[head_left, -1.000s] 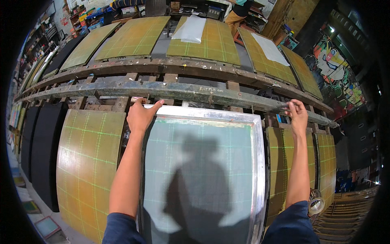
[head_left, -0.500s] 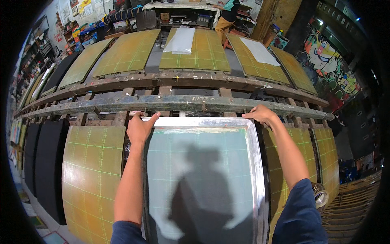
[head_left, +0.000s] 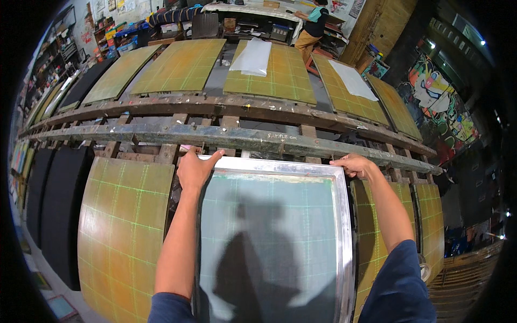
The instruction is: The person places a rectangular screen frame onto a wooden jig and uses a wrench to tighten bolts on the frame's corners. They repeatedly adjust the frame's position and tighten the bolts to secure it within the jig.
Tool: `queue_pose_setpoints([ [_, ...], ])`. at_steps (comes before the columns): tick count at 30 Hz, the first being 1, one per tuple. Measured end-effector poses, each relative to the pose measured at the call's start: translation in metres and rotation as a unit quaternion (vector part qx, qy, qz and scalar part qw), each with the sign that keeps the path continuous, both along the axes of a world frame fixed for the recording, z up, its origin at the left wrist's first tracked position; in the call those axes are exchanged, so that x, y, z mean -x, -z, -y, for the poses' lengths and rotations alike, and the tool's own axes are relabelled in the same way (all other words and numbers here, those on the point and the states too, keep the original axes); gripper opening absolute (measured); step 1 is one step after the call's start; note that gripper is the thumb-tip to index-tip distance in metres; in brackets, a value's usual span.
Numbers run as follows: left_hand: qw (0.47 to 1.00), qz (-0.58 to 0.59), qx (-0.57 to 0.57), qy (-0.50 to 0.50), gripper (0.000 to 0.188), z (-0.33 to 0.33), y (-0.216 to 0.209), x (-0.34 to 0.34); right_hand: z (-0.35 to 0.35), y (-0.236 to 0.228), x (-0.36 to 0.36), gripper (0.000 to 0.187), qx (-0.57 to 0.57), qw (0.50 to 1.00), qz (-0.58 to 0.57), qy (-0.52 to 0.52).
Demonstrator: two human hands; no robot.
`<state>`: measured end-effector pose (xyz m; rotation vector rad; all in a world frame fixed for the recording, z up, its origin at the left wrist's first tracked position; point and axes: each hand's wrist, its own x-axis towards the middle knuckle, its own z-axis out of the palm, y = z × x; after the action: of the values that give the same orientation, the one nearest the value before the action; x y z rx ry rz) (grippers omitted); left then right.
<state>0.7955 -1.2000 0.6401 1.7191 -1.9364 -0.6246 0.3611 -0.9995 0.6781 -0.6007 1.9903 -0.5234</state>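
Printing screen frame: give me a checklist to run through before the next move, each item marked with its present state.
1. Left hand on the far left corner of the screen frame: ok, fingers over the metal edge.
2. Right hand on the far right corner: ok, fingers curled on the edge.
3. Far edge of the frame lined up along the metal rail: ok, it lies just below and roughly parallel to it.
4. Mesh free of tears: cannot tell, the person's shadow covers much of it.
5. Yellow gridded board on the left free of the frame: ok, a gap shows between them.
6. Near edge of the frame seated: cannot tell, out of view.
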Motion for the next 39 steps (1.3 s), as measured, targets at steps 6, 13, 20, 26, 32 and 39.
queue_pose_setpoints([
  [6,1.000,-0.001,0.010,0.008,0.088,0.004,0.011,0.005,-0.016,-0.003,0.026,0.028,0.012,0.998,0.060,-0.008],
  [13,1.000,-0.003,0.016,0.012,0.090,0.002,0.008,0.002,-0.047,-0.060,-0.006,0.044,0.172,0.915,-0.326,-0.164],
  [20,1.000,0.008,0.024,0.004,0.090,0.002,0.007,0.004,-0.048,-0.076,-0.015,0.021,0.323,0.844,-0.418,-0.093],
  [26,1.000,-0.003,0.000,0.015,0.093,0.006,0.008,0.002,-0.048,-0.042,-0.002,0.017,0.404,0.879,-0.252,-0.002],
  [32,1.000,-0.018,0.020,0.005,0.087,0.001,0.005,0.006,-0.046,-0.020,0.027,0.018,0.422,0.881,-0.212,0.019],
  [39,1.000,-0.010,0.019,0.001,0.084,0.001,0.004,0.004,-0.045,-0.015,0.033,0.015,0.398,0.888,-0.230,0.008],
])
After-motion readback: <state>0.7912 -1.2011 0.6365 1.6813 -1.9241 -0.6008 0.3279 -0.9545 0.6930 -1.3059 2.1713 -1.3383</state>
